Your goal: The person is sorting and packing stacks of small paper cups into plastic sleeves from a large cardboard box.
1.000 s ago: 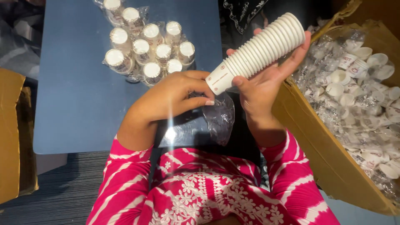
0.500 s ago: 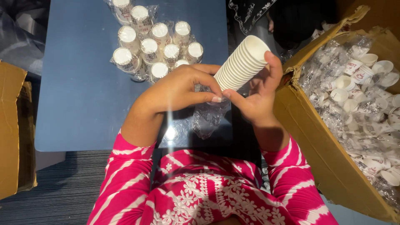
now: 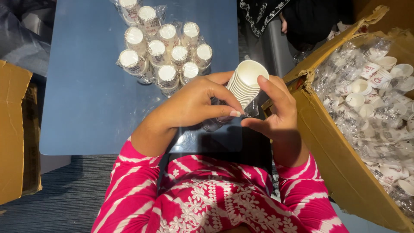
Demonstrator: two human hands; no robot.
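The stack of white paper cups [image 3: 245, 86] stands almost upright between both hands, over the near edge of the blue table [image 3: 86, 108]. The left hand [image 3: 194, 103] pinches its side with curled fingers; the right hand [image 3: 276, 112] wraps loosely round the other side. The stack could tip or slide apart, I think, because only fingertips hold it. A crinkly clear bag [image 3: 224, 121] sits under the hands, mostly hidden. The stack's bottom is hidden too.

Matt white paper cups [image 3: 246, 84], crinkly glossy plastic wrap [image 3: 215, 123], cardboard box [image 3: 340, 164]
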